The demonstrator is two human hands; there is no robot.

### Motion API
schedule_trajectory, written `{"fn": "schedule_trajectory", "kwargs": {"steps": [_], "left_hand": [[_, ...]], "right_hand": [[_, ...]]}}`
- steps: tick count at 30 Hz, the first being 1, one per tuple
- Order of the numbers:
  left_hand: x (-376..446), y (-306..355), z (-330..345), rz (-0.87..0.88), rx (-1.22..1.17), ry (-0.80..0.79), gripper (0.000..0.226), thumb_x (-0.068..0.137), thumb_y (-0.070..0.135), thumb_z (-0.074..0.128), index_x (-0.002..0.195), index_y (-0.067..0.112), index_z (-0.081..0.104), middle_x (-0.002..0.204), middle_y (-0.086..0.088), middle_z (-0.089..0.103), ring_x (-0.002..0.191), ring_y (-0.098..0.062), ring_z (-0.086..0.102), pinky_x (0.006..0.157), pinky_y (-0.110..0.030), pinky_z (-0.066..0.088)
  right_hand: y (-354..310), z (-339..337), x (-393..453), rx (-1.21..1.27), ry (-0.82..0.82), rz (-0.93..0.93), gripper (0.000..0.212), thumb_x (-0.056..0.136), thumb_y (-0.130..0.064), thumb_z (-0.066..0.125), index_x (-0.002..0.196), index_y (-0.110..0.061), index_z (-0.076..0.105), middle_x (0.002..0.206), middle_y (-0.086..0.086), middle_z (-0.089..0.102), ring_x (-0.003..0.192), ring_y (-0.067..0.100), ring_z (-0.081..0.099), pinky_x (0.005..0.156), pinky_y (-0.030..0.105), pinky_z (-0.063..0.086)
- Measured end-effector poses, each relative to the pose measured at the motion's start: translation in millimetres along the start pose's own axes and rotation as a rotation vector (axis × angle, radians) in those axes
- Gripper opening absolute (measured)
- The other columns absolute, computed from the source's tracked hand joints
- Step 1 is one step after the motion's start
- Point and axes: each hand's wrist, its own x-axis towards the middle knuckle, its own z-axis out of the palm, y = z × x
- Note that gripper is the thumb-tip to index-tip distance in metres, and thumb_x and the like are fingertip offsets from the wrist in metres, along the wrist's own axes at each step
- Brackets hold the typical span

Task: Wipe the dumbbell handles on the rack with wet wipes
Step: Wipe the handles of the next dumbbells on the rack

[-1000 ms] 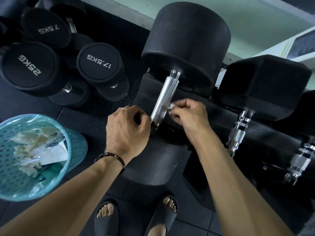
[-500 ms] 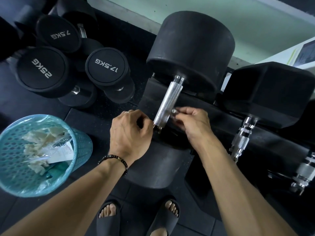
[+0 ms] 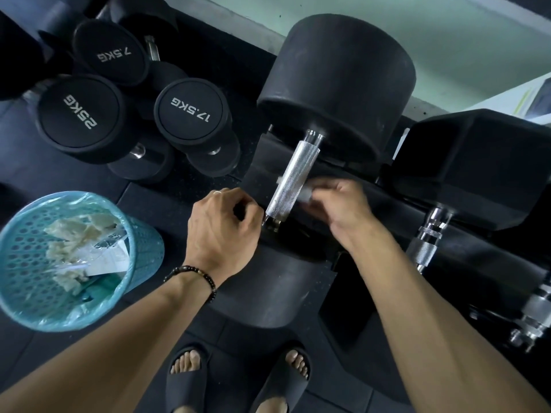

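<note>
Your right hand (image 3: 337,208) pinches the wipe (image 3: 305,194) against the near handle (image 3: 293,181) on the rack, your left hand (image 3: 222,231) curls beside it, and the handles (image 3: 428,241) to the right look unwiped.

beaded bracelet (image 3: 190,280), ring (image 3: 217,191), black slides (image 3: 186,380)

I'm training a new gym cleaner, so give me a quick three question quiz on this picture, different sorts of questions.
1. True or false: the right hand holds the wet wipe against the knurled dumbbell handle.
2. The blue wastebasket holds: A) used wipes B) water bottles C) nothing
3. Fill in: the largest weight marked on the floor dumbbells is ___.

Key: 1 true; 2 A; 3 25KG
</note>
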Motion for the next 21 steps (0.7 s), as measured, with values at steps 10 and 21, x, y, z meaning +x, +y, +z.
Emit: {"fn": "schedule_trajectory", "kwargs": {"steps": [10,21], "left_hand": [[-1,1,0,-0.013,-0.007,0.005,0.03,0.078,0.032,0.044,0.072,0.018,0.069,0.076,0.01,0.065,0.076,-0.008,0.058,0.067,-0.034,0.049],[-2,3,1,-0.02,-0.002,0.011,0.031,0.078,0.032,0.044,0.072,0.017,0.069,0.074,0.01,0.064,0.074,-0.009,0.057,0.063,-0.029,0.046]], "right_hand": [[29,-4,-10,-0.194,-0.172,0.076,0.026,0.077,0.008,0.071,0.069,-0.017,0.074,0.073,0.005,0.073,0.075,0.022,0.068,0.072,0.03,0.057],[35,8,-5,-0.31,-0.127,0.052,0.026,0.07,-0.003,0.065,0.078,-0.024,0.079,0.075,-0.001,0.075,0.071,0.016,0.069,0.069,0.028,0.055]]}}
